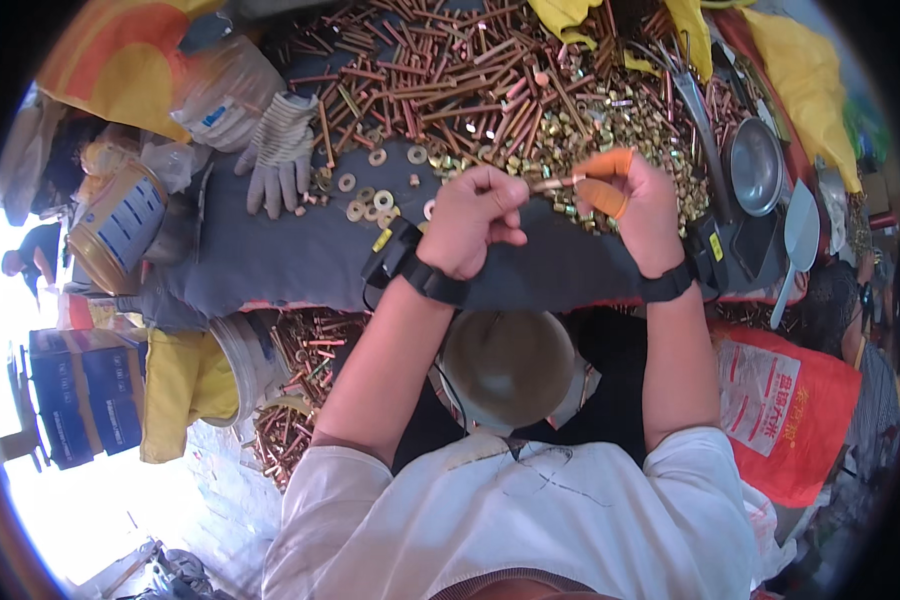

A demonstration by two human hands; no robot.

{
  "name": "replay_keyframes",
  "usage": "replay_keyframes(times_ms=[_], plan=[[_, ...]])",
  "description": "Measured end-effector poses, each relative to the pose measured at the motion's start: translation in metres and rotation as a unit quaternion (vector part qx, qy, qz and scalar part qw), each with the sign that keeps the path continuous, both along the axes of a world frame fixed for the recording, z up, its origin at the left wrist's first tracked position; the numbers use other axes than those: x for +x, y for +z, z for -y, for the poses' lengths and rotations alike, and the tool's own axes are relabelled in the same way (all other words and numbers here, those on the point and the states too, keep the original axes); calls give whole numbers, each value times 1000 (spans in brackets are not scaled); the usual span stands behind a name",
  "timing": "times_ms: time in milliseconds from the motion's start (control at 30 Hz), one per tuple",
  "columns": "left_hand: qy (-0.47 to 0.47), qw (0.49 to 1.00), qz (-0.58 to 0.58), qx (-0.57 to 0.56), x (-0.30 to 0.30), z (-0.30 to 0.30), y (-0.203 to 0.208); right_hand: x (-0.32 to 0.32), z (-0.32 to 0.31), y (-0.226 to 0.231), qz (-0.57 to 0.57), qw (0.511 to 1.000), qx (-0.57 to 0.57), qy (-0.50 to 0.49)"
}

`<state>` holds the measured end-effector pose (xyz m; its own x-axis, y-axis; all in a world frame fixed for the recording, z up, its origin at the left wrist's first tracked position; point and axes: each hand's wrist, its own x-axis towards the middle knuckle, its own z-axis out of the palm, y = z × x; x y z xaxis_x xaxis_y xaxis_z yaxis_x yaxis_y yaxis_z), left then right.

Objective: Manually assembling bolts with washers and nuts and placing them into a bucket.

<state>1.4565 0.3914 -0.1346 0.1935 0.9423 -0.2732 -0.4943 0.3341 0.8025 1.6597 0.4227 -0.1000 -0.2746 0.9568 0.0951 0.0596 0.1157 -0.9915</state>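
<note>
Above the near part of the dark cloth, my two hands meet at a short copper-coloured bolt (554, 184). My left hand (475, 215) is closed, pinching one end between thumb and forefinger. My right hand (635, 205) wears orange finger covers (604, 182) and has its covered fingers closed on the other end. Whether a nut sits in those fingers is hidden. Just beyond both hands lies a heap of small brass-coloured nuts (600, 130). Behind it spreads a pile of long copper-coloured bolts (460, 70). Flat washers (356, 210) lie loose left of my left hand.
A grey striped glove (280, 150) and a large tin (118, 228) stand left. At right are a metal bowl (756, 166) and a pale scoop (800, 235). A round bucket (508, 365) sits below the table edge, with a red sack (790, 410) to the right.
</note>
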Motion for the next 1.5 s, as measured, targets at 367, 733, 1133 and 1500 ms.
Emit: replay_keyframes(times_ms=[367, 733, 1133, 1500], plan=[[4, 1000, -19, -1, 4, 3, 3, -4, -2, 5, -6, 999, 46, 15], [2, 1000, 9, -4, 6, 1, 6, 6, -4, -2, 10, 999, 16, 28], [-9, 1000, 16, -7, -2, 2, 3, -2, -5, -1, 82, 978, 177, 73], [-11, 1000, -16, -4, -2, -1, 2, -2, 1, 4, 24, 994, 100, 44]])
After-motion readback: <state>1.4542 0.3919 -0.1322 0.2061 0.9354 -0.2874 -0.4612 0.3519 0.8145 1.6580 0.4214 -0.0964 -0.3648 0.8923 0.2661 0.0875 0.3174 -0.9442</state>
